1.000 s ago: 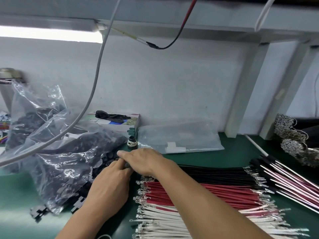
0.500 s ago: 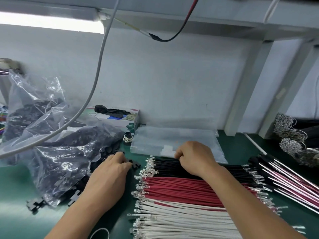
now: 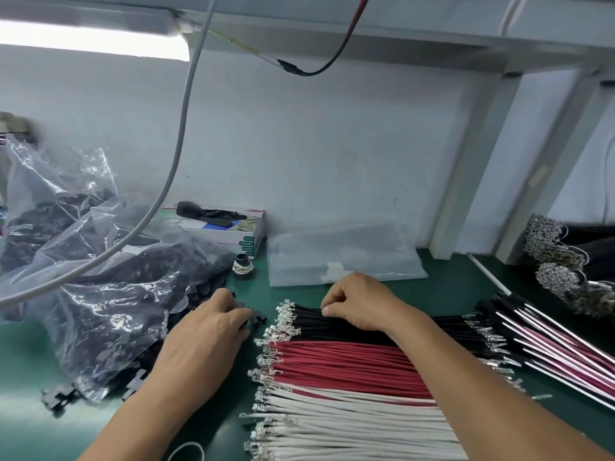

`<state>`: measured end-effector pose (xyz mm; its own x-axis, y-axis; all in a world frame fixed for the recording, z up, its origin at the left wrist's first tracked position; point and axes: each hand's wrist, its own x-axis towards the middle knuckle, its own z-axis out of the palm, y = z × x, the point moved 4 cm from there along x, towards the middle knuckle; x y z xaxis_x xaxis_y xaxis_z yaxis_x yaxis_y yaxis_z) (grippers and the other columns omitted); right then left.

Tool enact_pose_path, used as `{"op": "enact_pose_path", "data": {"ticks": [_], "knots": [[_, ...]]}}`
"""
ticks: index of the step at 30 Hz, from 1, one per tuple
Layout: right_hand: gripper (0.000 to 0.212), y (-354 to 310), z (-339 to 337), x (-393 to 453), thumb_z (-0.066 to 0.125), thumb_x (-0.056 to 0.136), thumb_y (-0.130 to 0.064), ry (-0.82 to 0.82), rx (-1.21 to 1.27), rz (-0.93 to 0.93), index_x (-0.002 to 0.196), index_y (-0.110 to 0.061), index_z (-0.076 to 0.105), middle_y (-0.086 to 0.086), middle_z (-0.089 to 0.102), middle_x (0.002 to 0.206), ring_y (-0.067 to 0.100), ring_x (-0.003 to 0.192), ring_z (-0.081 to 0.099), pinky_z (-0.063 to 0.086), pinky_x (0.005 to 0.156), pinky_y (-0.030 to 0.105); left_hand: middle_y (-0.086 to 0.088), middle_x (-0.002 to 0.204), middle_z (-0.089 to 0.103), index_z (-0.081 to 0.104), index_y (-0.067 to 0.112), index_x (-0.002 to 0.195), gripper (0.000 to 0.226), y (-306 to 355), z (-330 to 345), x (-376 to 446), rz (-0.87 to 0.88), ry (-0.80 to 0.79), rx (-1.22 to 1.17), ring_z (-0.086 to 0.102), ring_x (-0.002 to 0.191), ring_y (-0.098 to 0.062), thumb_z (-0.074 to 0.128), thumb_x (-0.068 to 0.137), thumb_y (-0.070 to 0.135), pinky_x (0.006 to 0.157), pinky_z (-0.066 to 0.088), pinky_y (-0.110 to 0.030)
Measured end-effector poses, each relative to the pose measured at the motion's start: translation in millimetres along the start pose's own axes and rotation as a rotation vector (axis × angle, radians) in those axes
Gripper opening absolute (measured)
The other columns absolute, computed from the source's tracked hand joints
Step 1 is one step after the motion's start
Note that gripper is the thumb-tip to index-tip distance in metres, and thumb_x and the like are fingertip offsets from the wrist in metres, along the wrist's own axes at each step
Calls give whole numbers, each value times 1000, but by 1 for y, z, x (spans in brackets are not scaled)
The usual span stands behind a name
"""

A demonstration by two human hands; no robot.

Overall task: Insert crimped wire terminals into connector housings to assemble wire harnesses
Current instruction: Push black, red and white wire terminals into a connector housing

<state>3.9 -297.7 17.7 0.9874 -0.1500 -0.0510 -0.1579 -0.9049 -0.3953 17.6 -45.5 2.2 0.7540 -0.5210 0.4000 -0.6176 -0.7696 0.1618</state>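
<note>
Fingers (image 3: 327,309) of our right hand (image 3: 359,302), now moved right from the housings, pinch the far black wires (image 3: 349,327); our left hand (image 3: 213,331) grips a connector housing (image 3: 256,316), ready for insertion.

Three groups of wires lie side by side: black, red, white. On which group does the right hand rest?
The black wires, the group farthest from the person. The right hand pinches at them with curled fingers; the red wires and white wires lie nearer, untouched.
</note>
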Motion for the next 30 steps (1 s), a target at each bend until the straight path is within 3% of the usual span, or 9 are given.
{"op": "enact_pose_path", "data": {"ticks": [3,7,11,13,15,17,21,24,30], "knots": [[4,-3,-3,-2,79,84,-31,22,58,-30,81,-29,77,-18,72,86,1,83,65,54,82,30,9,108,58,77,26,113,28,-1,-3,0,-14,30,-34,67,76,-13,78,88,38,65,57,-29],[7,-10,-16,-19,66,95,-32,200,-119,-169,92,-30,73,-16,69,92,7,85,63,47,73,27,15,98,58,76,25,97,22,-1,-12,0,-49,96,-104,65,72,-13,80,85,42,63,56,-31],[25,-27,-43,-50,63,95,-8,503,-344,-435,113,-23,71,-6,59,90,15,79,55,52,63,35,17,91,66,77,20,100,24,2,-15,-3,-83,199,-254,62,67,-6,88,79,25,64,54,-21],[31,-32,-53,-72,67,87,2,643,-424,-500,109,-20,72,-5,52,85,14,73,48,47,51,31,18,91,65,77,18,111,35,4,-14,-4,-105,252,-358,61,68,0,88,78,14,65,47,-9],[21,-32,-52,-93,72,84,-4,723,-437,-530,99,-19,72,-6,49,82,12,71,46,45,47,27,16,91,68,78,15,110,37,6,-14,-4,-118,312,-497,66,76,-1,87,77,3,70,47,-5],[6,-27,-39,-111,76,87,-15,760,-391,-541,90,-19,71,-7,50,80,11,69,47,46,47,26,8,85,75,81,19,99,33,8,-15,-5,-175,335,-729,71,77,-2,85,76,-4,72,50,-6],[7,-14,-12,-124,75,90,-22,798,-224,-510,84,-20,73,-9,53,79,8,67,50,47,50,24,-4,79,80,83,27,86,30,19,-14,-7,-294,179,-1153,78,72,-20,85,74,0,71,60,-19],[9,-12,-6,-123,71,90,-31,767,-60,-484,84,-24,73,-15,56,81,2,70,53,45,59,14,-12,79,79,83,23,87,24,29,-13,-9,-312,61,-1264,78,71,-26,85,69,7,67,62,-24],[11,-11,-5,-122,65,93,-37,666,155,-451,89,-29,72,-17,56,85,3,76,57,42,65,13,-19,80,78,83,15,91,30,37,-6,-12,-331,-63,-1352,76,69,-25,87,62,20,59,60,-24]]}}
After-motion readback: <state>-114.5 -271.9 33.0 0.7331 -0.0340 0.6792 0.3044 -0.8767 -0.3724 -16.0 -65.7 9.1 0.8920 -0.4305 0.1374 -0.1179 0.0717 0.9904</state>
